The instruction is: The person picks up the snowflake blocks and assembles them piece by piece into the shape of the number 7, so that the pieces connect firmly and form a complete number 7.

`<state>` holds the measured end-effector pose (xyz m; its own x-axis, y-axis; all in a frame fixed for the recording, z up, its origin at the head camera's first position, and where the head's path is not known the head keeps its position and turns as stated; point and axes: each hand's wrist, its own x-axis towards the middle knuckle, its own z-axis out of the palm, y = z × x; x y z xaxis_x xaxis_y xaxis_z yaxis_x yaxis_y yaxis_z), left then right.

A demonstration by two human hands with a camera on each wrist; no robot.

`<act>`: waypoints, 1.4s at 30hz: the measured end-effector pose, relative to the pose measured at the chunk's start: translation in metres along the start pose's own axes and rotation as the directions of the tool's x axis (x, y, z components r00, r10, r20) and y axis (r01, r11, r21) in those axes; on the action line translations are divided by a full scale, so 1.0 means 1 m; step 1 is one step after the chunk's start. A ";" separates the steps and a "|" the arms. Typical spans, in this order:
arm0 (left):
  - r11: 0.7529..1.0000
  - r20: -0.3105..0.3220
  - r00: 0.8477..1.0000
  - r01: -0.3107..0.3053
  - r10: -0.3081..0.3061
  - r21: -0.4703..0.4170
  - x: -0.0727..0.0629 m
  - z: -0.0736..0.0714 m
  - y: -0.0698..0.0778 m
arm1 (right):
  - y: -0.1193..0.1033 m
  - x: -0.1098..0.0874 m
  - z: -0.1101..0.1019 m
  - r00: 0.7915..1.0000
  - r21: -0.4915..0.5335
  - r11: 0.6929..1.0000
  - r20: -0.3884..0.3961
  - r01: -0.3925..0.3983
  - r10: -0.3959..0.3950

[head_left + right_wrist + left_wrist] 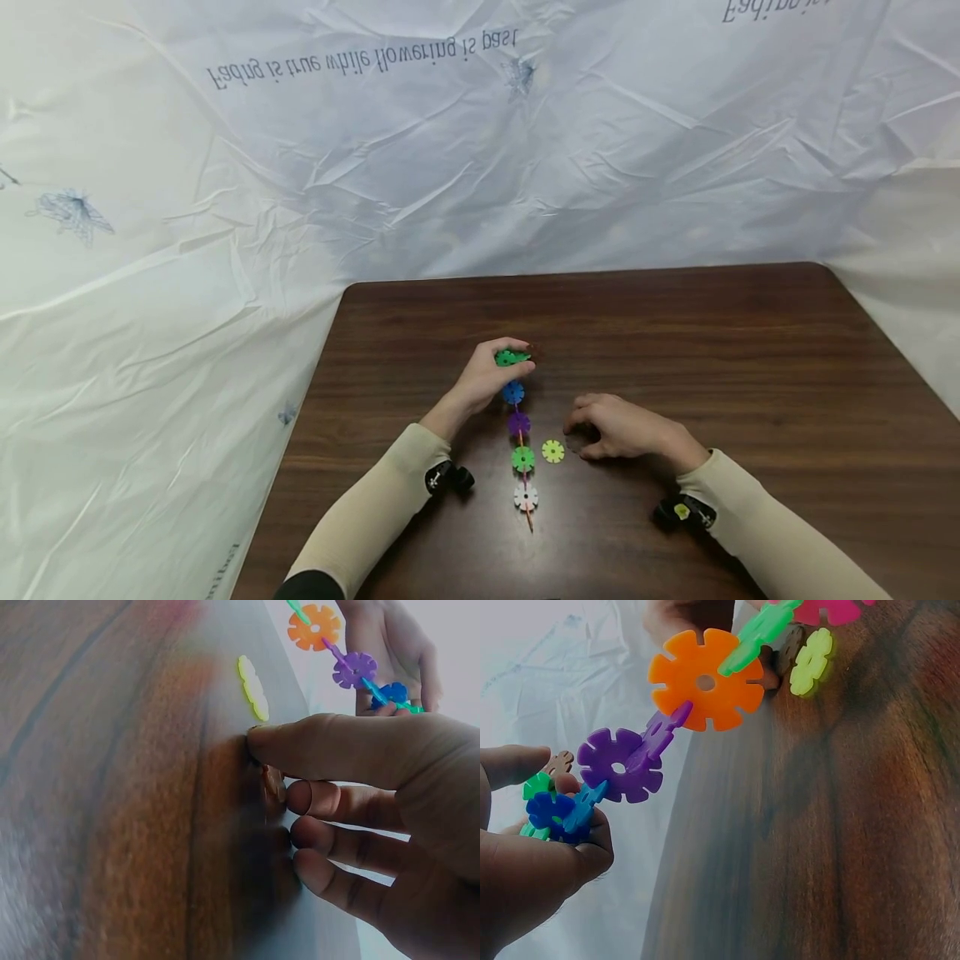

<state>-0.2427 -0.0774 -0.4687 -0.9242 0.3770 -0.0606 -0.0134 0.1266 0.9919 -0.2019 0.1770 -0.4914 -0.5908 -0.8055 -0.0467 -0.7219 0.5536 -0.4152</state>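
Observation:
A chain of notched plastic snowflake discs [519, 425] runs down the table in the head view, with blue, purple, orange, green, pink and white pieces linked edge to edge. Its far end is in my left hand [487, 371], whose thumb and fingers grip the green and blue discs [551, 810]; a brown disc [559, 763] tips that end. My right hand [622, 429] is low at the tabletop, thumb and fingertips around a loose brown disc [274, 784], partly hidden by the fingers. Between the chain and this hand lies a yellow disc [552, 452].
The dark wood table [787, 375] has rounded far corners. White printed sheeting [450, 167] hangs behind it and along the left side. Each wrist wears a small black camera [450, 479].

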 end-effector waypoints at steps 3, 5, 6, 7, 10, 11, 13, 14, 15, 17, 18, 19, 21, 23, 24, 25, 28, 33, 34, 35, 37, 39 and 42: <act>1.000 -0.001 1.000 -0.006 0.006 0.013 0.000 0.000 0.000 | -0.001 0.002 0.000 1.000 -0.010 1.000 -0.001 0.001 -0.001; 1.000 -0.001 1.000 -0.005 0.005 0.021 0.000 -0.001 0.000 | -0.002 0.002 -0.001 1.000 -0.007 1.000 -0.008 -0.004 0.004; 1.000 0.000 1.000 -0.004 0.004 0.020 0.000 -0.001 0.000 | -0.002 0.003 -0.001 1.000 0.003 1.000 -0.014 -0.009 0.010; 1.000 0.001 1.000 -0.003 0.003 0.021 0.000 -0.001 0.001 | -0.003 0.003 -0.001 1.000 0.017 1.000 -0.022 -0.017 0.017; 1.000 0.006 1.000 -0.009 0.009 0.016 -0.001 -0.001 0.002 | -0.002 0.003 -0.004 0.998 0.065 0.997 -0.056 -0.034 0.037; 1.000 0.006 1.000 -0.012 0.012 0.015 -0.001 -0.001 0.002 | -0.002 0.003 -0.005 0.997 0.077 0.996 -0.070 -0.035 0.040; 1.000 0.005 1.000 -0.018 0.017 0.012 -0.001 -0.001 0.002 | 0.000 0.004 -0.008 0.995 0.083 0.996 -0.098 -0.029 0.037; 1.000 0.004 1.000 -0.021 0.021 0.010 0.000 -0.001 0.002 | 0.001 0.005 -0.010 0.993 0.080 0.997 -0.111 -0.020 0.029; 1.000 0.003 1.000 -0.021 0.021 0.008 0.000 -0.001 0.002 | 0.002 0.006 -0.012 0.992 0.078 0.997 -0.125 -0.011 0.021; 1.000 0.000 1.000 -0.022 0.022 0.004 0.000 -0.001 0.001 | 0.004 0.008 -0.018 0.988 0.070 0.997 -0.154 0.009 0.002; 1.000 -0.002 1.000 -0.023 0.023 0.001 0.001 -0.001 0.001 | 0.005 0.009 -0.021 0.985 0.066 0.998 -0.170 0.016 -0.005; 1.000 -0.004 1.000 -0.025 0.025 -0.001 0.001 -0.001 0.000 | 0.004 0.010 -0.025 0.982 0.066 0.998 -0.188 0.022 -0.009; 1.000 -0.007 1.000 -0.028 0.028 -0.003 0.001 0.000 0.001 | 0.004 0.012 -0.031 0.973 0.073 0.997 -0.232 0.029 -0.012; 0.999 -0.007 0.999 -0.034 0.034 -0.004 0.001 0.000 0.000 | 0.003 0.014 -0.037 0.961 0.075 0.997 -0.277 0.026 -0.004; 0.999 -0.005 0.999 -0.036 0.036 -0.006 0.002 0.000 0.000 | 0.003 0.015 -0.039 0.954 0.080 0.997 -0.300 0.022 0.003; 0.999 -0.003 0.999 -0.038 0.038 -0.007 0.001 0.001 0.000 | 0.003 0.016 -0.040 0.946 0.083 0.996 -0.323 0.021 0.007; 0.999 0.003 0.999 -0.048 0.048 -0.004 0.001 0.002 -0.002 | 0.002 0.020 -0.043 0.925 0.102 0.995 -0.379 0.016 0.024; 0.998 0.012 0.998 -0.069 0.069 0.003 0.001 0.003 -0.003 | 0.001 0.027 -0.047 0.897 0.132 0.991 -0.441 0.022 0.039; 0.997 0.014 0.997 -0.073 0.073 0.003 0.000 0.003 -0.003 | 0.001 0.028 -0.048 0.892 0.135 0.991 -0.450 0.023 0.041; 0.997 0.015 0.997 -0.077 0.076 0.004 0.000 0.003 -0.003 | 0.001 0.029 -0.049 0.888 0.140 0.990 -0.458 0.022 0.045; 0.997 0.018 0.996 -0.082 0.082 0.012 0.000 0.003 -0.002 | 0.002 0.030 -0.051 0.881 0.146 0.989 -0.470 0.018 0.053; 0.996 0.021 0.997 -0.081 0.080 0.027 0.000 0.002 -0.002 | 0.002 0.031 -0.052 0.877 0.158 0.987 -0.477 0.013 0.064; 0.996 0.035 0.997 -0.075 0.074 0.045 -0.001 0.002 -0.002 | 0.002 0.032 -0.054 0.876 0.168 0.986 -0.477 0.014 0.069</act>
<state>-0.2414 -0.0764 -0.4705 -0.9086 0.4175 0.0089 0.0734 0.1387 0.9876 -0.2413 0.1636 -0.4451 -0.7391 -0.5665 0.3644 -0.6595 0.4987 -0.5625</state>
